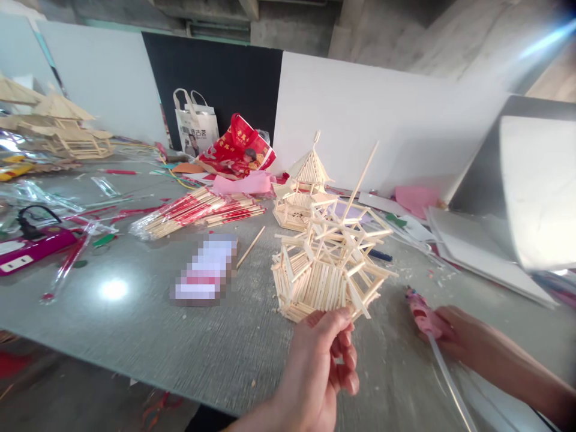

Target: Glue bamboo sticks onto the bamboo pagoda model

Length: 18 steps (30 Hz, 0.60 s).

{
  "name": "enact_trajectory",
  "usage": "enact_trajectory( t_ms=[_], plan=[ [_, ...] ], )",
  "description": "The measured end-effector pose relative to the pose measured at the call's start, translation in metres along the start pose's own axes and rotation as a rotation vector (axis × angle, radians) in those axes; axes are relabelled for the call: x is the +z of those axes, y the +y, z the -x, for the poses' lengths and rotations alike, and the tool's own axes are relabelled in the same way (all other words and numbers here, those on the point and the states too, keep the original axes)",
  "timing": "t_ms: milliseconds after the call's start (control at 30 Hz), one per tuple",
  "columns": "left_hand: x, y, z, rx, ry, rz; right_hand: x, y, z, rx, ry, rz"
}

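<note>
My left hand pinches the lower edge of a stick-built pagoda model and holds it tilted above the grey table. One long stick pokes up and right from its top. My right hand lies on the table to the right, closed around a pink glue gun with a clear glue stick trailing toward me. A second, finished stick pagoda stands on the table just behind the held one.
Bundles of red-wrapped chopsticks lie mid-table, one loose stick beside them. A pink power strip sits at the left, more stick models at far left. Bags lean on the back wall, white boards at right.
</note>
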State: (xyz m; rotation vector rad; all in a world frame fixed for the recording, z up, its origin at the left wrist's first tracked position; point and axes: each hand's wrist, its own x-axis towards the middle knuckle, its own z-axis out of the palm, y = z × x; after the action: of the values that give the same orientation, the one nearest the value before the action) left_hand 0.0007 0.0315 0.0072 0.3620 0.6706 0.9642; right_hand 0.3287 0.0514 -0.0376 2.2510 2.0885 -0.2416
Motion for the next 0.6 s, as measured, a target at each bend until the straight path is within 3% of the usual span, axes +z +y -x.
enact_trajectory(
  t_ms=[600],
  plan=[
    [-0.006, 0.002, -0.001, -0.077, -0.053, 0.096, 0.009, 0.011, -0.004, 0.004, 0.021, 0.042]
  ],
)
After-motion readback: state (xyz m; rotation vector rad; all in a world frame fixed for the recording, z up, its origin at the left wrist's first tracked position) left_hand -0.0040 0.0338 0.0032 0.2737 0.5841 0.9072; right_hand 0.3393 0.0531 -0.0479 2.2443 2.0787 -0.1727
